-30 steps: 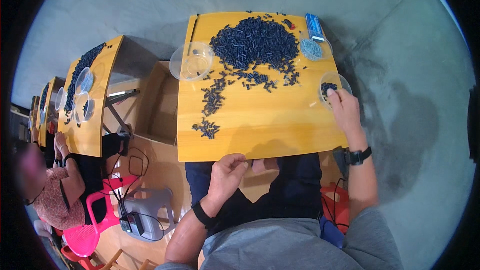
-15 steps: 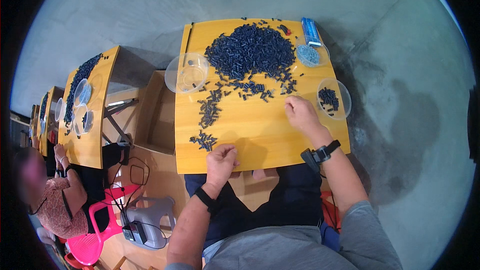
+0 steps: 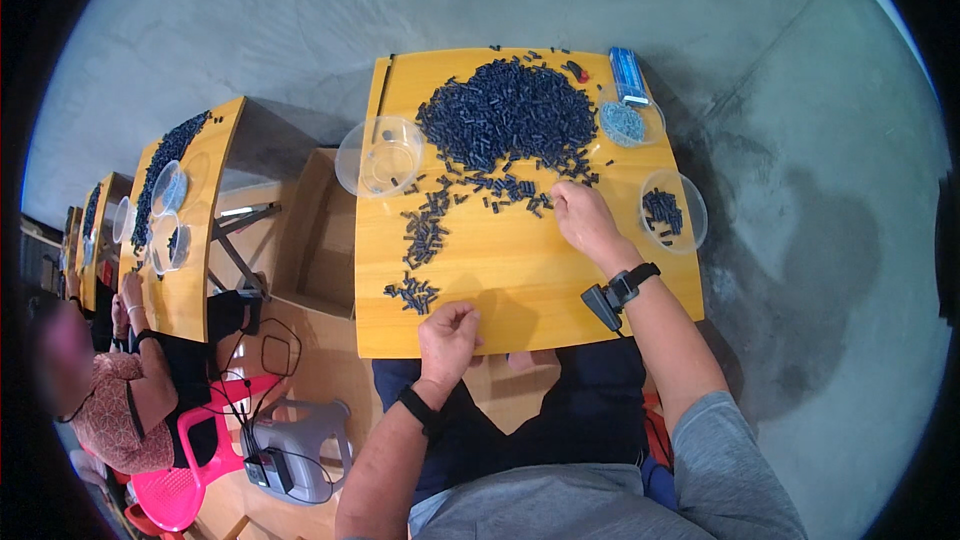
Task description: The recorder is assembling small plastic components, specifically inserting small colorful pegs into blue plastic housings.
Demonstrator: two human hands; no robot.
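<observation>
My left hand (image 3: 448, 342) is closed over the table's near edge, thumb against the curled fingers. Whatever it may hold is hidden. A small loose group of black cylindrical pieces (image 3: 412, 294) lies just beyond it. My right hand (image 3: 586, 222) reaches over the table with its fingers pinched together, close to the scattered black pieces (image 3: 512, 187) in front of the large heap (image 3: 508, 115). I cannot make out anything between those fingertips. A clear round tub (image 3: 674, 210) with some black pieces in it stands to the right of this hand.
An empty-looking clear tub (image 3: 347, 162) sits at the table's left edge. Another tub with light blue small parts (image 3: 622, 124), a blue box (image 3: 627, 75) and a red-black tool (image 3: 577, 71) are at the far right. A cardboard box (image 3: 310, 240) stands left; beyond it a person works.
My right hand has moved left, nearer to the scattered black pieces. The left hand stays at the near edge, still closed. The whole view has shifted slightly.
</observation>
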